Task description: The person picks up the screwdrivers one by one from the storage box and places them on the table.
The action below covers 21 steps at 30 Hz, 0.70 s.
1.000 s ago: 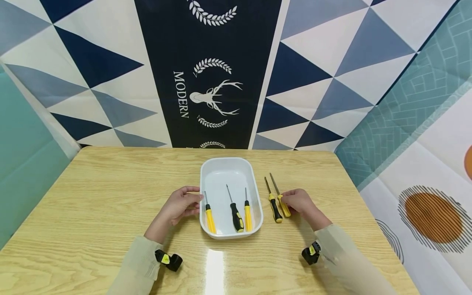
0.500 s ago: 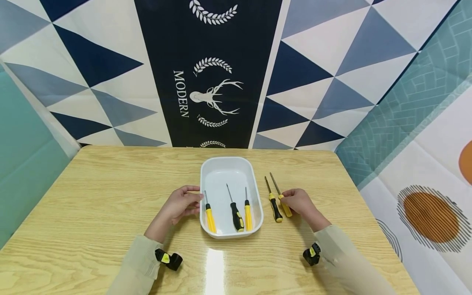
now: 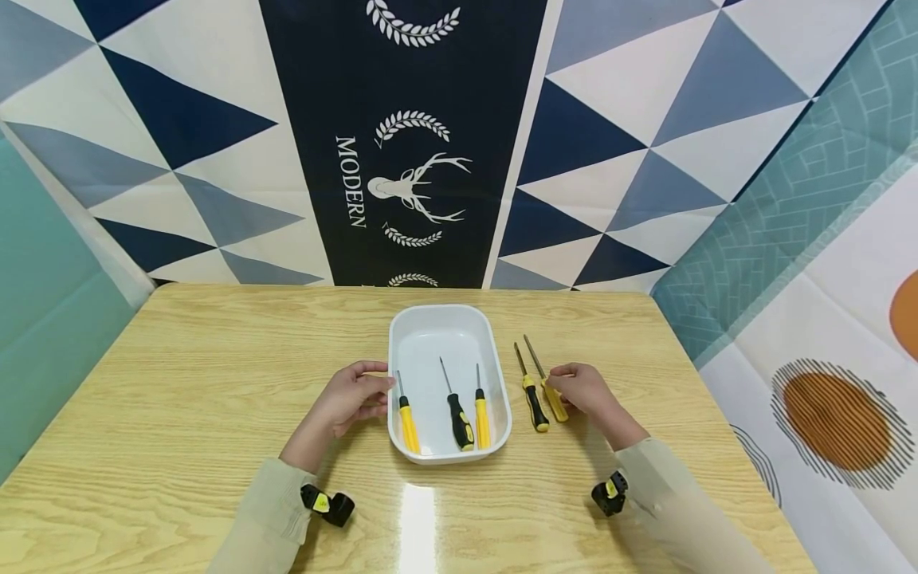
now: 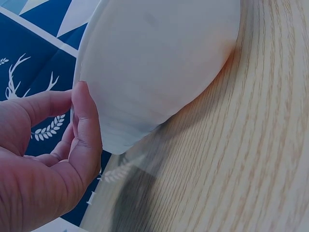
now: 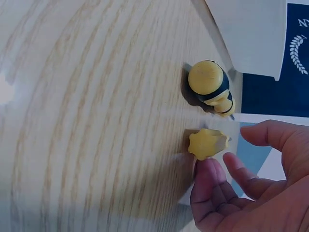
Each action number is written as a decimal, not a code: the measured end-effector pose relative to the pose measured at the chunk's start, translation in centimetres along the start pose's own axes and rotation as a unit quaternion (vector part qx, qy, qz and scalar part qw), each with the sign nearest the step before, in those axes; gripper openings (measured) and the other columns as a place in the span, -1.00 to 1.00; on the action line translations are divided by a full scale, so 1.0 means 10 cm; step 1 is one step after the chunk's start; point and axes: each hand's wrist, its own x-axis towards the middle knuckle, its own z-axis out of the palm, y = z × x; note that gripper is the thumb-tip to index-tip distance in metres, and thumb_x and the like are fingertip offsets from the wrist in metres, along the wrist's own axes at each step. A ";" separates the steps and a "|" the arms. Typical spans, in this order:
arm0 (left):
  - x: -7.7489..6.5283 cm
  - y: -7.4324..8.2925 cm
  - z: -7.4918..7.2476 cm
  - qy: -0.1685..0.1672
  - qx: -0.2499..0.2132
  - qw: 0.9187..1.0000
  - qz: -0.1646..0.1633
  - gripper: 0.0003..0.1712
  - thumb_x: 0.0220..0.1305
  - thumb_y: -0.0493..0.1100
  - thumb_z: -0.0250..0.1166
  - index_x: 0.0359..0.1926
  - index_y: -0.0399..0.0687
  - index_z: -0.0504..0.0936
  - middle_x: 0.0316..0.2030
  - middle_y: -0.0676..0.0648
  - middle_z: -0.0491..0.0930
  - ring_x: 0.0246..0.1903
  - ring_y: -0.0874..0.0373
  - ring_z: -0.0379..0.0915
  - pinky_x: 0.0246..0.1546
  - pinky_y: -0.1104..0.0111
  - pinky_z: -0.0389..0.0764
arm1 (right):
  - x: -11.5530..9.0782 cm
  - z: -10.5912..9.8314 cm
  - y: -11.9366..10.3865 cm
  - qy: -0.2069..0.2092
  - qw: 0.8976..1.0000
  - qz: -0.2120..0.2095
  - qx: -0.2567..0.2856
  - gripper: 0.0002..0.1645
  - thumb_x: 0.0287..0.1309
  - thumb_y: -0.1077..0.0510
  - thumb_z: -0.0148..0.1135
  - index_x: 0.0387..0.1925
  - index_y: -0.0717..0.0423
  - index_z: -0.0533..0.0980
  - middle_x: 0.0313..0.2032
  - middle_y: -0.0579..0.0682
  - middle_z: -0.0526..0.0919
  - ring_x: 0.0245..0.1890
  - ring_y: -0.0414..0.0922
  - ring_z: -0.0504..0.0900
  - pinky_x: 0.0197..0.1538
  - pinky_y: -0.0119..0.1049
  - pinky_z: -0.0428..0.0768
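A white tray (image 3: 450,335) stands mid-table. It holds a black-and-yellow screwdriver (image 3: 460,420) between two yellow-handled screwdrivers (image 3: 408,423) lying near its sides. At its left wall, my left hand (image 3: 355,399) pinches the rim between thumb and fingers, which the left wrist view shows up close. Right of the tray, a second black-and-yellow screwdriver (image 3: 534,402) and a screwdriver with an all-yellow fluted handle (image 5: 207,144) lie side by side, shafts pointing away. My right hand (image 3: 584,392) is at the fluted handle. Its thumb and fingers are spread, with curved fingertips right beside the handle.
The wood-grain table (image 3: 237,383) extends to both sides of the tray. A patterned cloth (image 3: 416,199) hangs behind its far edge, and more cloth hangs at the right. Each wrist carries a small black camera (image 3: 333,508).
My right hand has shifted very slightly to the right, with its fingertips drawn a little away from the fluted handle. The left hand, the tray and the screwdrivers in it stay put.
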 end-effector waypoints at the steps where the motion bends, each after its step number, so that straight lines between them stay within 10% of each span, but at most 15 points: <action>1: 0.00 0.00 0.00 0.000 0.000 1.000 0.000 -0.45 0.24 -0.24 0.20 0.22 -0.27 0.29 -0.39 -0.03 0.53 -0.47 0.25 0.50 -0.38 0.44 0.66 | -0.01 -0.01 -0.01 0.002 1.000 -0.002 0.002 -0.53 0.22 0.13 0.06 0.08 0.35 0.40 -0.19 0.12 0.49 -0.39 -0.13 0.44 -0.35 -0.33 0.53; 14: 0.00 0.00 0.00 0.002 0.003 1.000 -0.004 -0.46 0.25 -0.24 0.20 0.22 -0.27 0.29 -0.39 -0.02 0.52 -0.46 0.25 0.50 -0.37 0.44 0.67 | -0.07 -0.07 -0.18 0.001 0.998 -0.007 0.060 -0.51 0.28 0.03 0.05 0.10 0.29 0.35 -0.58 -0.08 0.38 -0.57 -0.18 0.31 -0.43 -0.29 0.40; 21: 0.00 0.01 0.00 -0.001 0.000 1.000 -0.005 -0.45 0.25 -0.24 0.20 0.22 -0.27 0.29 -0.39 -0.02 0.53 -0.46 0.25 0.50 -0.35 0.42 0.67 | -0.20 -0.01 -0.34 0.020 0.998 -0.024 0.047 -0.47 0.26 -0.06 0.07 0.09 0.25 0.40 -0.16 0.12 0.52 -0.28 -0.07 0.52 -0.18 -0.16 0.59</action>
